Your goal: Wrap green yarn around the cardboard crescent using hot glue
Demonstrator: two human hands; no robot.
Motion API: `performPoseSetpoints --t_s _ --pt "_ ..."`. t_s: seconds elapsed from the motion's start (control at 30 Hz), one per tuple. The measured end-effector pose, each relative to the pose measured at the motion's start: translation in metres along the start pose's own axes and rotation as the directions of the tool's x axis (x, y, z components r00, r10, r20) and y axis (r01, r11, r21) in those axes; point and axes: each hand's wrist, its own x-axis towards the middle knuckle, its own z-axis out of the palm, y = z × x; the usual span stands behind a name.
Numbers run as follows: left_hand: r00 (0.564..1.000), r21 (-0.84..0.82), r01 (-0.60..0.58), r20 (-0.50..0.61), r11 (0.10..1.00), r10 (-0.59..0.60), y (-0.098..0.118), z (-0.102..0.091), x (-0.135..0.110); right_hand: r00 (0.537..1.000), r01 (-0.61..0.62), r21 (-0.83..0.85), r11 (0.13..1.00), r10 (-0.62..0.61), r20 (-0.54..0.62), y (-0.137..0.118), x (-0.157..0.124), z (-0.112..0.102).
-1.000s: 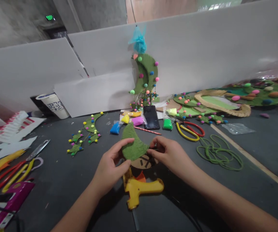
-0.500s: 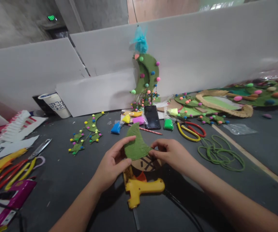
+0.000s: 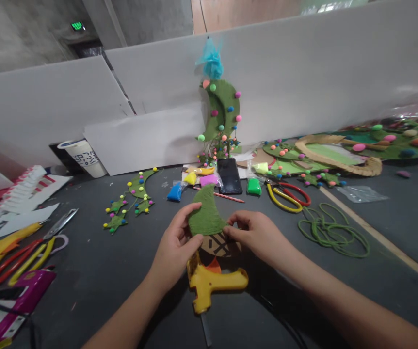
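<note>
A green crescent-like piece wound with cord (image 3: 206,213) is gripped at its left edge by my left hand (image 3: 175,247), thumb in front. My right hand (image 3: 255,233) pinches at the piece's right tip; whether a strand of cord is between those fingers I cannot make out. Just below the piece shows a round brown cardboard (image 3: 217,246) with dark marks, partly hidden. Nearer to me, a yellow glue gun (image 3: 216,282) lies on the dark table with its glue stick pointing at me.
Loose green cord (image 3: 332,230) and red-yellow scissors (image 3: 287,198) lie to the right. A phone (image 3: 230,175) and small clay packets (image 3: 174,192) sit behind my hands. More scissors (image 3: 30,257) are at left. A decorated green crescent (image 3: 225,104) hangs on the white board.
The green piece has turned slightly, its wound face now more toward me. Both hands keep their hold with only a small shift.
</note>
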Motion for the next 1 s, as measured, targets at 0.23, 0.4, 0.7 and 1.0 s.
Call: performPoseSetpoints --t_s 0.23,0.4,0.7,1.0 --pt "0.999 0.085 0.024 -0.038 0.996 -0.020 -0.004 0.001 -0.001 0.999 -0.027 -0.001 1.000 0.027 0.017 0.001 -0.001 0.006" --pt "0.998 0.156 0.035 -0.048 0.987 -0.028 -0.005 0.001 -0.001 1.000 -0.023 -0.029 0.999 0.023 0.007 0.002 0.000 0.007" --pt "0.996 0.135 0.024 -0.086 0.991 -0.012 -0.012 0.005 -0.003 0.998 -0.055 0.006 0.998 0.054 0.021 -0.001 -0.004 0.013" --pt "0.952 0.158 -0.160 -0.238 0.974 0.195 -0.002 -0.013 0.007 0.989 -0.131 0.306 0.943 0.104 0.104 0.004 0.010 -0.008"
